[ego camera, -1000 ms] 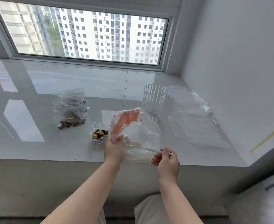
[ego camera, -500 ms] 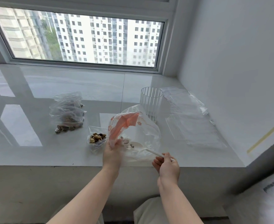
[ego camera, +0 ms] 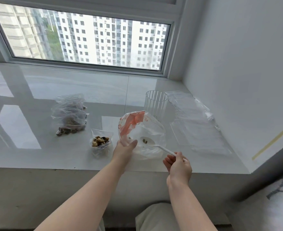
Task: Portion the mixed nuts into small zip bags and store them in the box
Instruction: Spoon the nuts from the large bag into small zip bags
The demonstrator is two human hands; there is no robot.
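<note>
Since a second ago the white spoon (ego camera: 155, 145) has drawn back a little inside the big clear bag (ego camera: 147, 134), and its bowl now shows a few nuts lying in it, where before it was buried lower in the plastic; the rest of the sill looks unchanged.

At middle left of the frame lies a pile of filled zip bags (ego camera: 69, 114), nuts dark at their lower ends. Just right of it, toward the centre, a small zip bag (ego camera: 100, 142) stands open with mixed nuts inside, close beside the left hand (ego camera: 124, 149) but not touching it. That hand grips the big bag's near edge, fingers curled into the plastic, holding the mouth up and open. The bag, marked with orange print, looks nearly empty.

Further right, the right hand (ego camera: 179, 165) pinches the spoon's handle end between thumb and fingers, below centre right. Behind the bag stands a ribbed clear glass (ego camera: 156, 105), and at the right of the sill lie flat empty bags (ego camera: 199, 124). No box is in view.

I judge this scoop to be among the last from the big bag; the load should go leftward into the small open bag, which then needs sealing. With so few nuts on a shallow spoon, tipping it on the way could spill them on the sill (ego camera: 37, 90).
</note>
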